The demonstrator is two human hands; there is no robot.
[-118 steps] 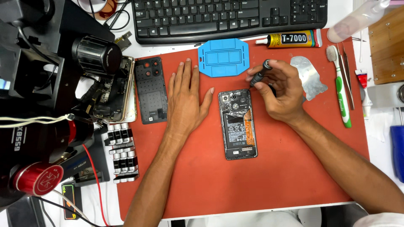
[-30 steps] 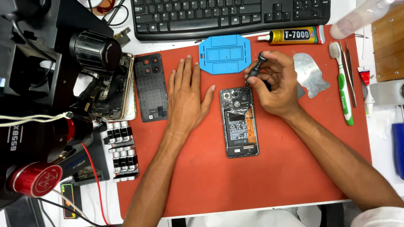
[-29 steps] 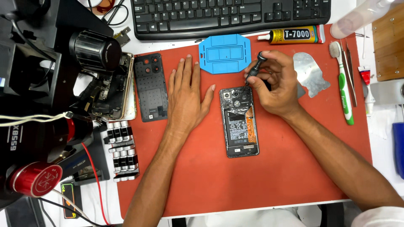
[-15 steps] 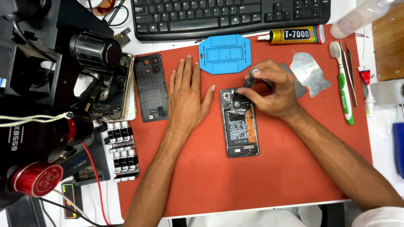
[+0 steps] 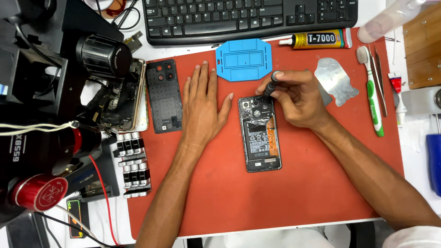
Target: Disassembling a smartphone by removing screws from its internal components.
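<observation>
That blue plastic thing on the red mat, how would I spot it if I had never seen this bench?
Start at the red mat and look to its top edge, just below the black keyboard. There lies the blue tray, flat, eight-sided, with shallow rectangular compartments, above the opened phone. It is the only blue thing on the mat; the yellow glue tube to its right is long and round.
</observation>
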